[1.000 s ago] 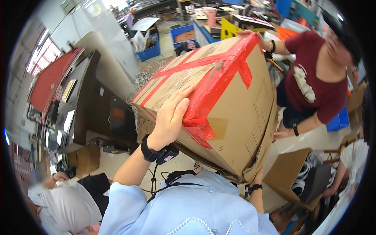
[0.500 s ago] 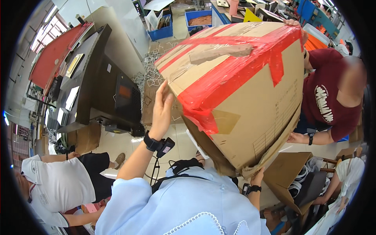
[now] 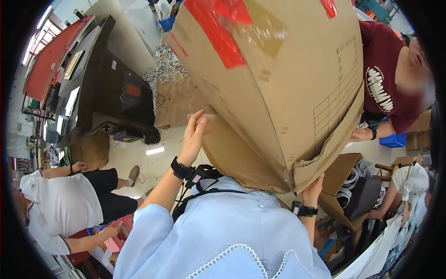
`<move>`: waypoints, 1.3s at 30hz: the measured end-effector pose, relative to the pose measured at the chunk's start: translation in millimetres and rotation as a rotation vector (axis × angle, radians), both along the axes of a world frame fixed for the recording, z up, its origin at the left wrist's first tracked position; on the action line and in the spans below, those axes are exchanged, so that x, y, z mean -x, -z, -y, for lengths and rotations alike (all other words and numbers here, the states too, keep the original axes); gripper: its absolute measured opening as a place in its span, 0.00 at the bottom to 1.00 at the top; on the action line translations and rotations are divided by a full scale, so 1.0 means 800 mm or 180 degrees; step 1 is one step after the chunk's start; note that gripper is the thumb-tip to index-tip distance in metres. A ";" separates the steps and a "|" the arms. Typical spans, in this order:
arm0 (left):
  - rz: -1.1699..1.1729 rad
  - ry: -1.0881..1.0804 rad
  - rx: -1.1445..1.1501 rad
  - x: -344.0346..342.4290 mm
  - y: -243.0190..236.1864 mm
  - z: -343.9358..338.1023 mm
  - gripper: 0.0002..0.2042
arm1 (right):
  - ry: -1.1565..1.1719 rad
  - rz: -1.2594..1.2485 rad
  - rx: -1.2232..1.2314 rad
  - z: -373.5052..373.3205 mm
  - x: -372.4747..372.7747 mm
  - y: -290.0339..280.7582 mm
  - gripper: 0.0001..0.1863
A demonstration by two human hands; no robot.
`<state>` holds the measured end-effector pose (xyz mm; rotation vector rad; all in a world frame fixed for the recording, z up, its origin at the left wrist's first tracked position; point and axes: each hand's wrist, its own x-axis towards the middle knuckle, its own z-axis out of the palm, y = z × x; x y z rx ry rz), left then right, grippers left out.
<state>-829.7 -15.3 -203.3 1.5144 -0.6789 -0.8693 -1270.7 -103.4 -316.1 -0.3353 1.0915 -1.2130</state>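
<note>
At the lower centre of the frame, the light blue shirt (image 3: 223,232) of the wearer fills the foreground, with a black wristband on each wrist. The left hand (image 3: 189,142) is left of centre, forefinger and thumb close to each other at the edge of a cardboard flap (image 3: 232,149) — whether they pinch it, I cannot tell. The right hand (image 3: 313,190), right of centre and lower down, has its fingers against the outer lower edge of the box; how far they curl under is hidden.

The large cardboard box (image 3: 297,83) takes up the upper centre, tilted, one corner pointing down toward the shirt, with red tape (image 3: 216,35) along its upper part and loose flaps at the bottom. At its right side is a co-worker in a dark red shirt (image 3: 381,79), one hand (image 3: 361,135) by the flap's right edge.

At lower right, an open carton (image 3: 337,183) holds white and dark items. At lower left is another person in a white shirt (image 3: 69,207). Farther off, at upper left, stand a dark machine (image 3: 111,88) and a red panel (image 3: 55,58) — with a heap of thin metal frames (image 3: 169,63) to the machine's right.
</note>
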 end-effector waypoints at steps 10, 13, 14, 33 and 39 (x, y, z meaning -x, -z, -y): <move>0.0402 0.0226 -0.0350 0.025 0.012 -0.027 0.16 | 0.0594 -0.1490 0.0741 -0.075 0.091 -0.125 0.31; 0.0487 0.0591 -0.0330 0.026 0.013 -0.016 0.15 | 0.0816 -0.3159 0.1539 -0.098 0.174 -0.116 0.31; 0.0512 0.0746 -0.0289 0.025 0.012 -0.010 0.15 | 0.0979 -0.3583 0.1614 -0.110 0.192 -0.125 0.30; 0.0714 0.0844 -0.0555 -0.226 0.085 -0.090 0.12 | -0.1997 -0.2632 -0.1964 -0.305 0.044 0.110 0.12; 0.0712 0.1014 -0.1031 -0.270 0.120 -0.141 0.13 | -0.2622 -0.3270 -0.0593 -0.234 -0.107 0.066 0.12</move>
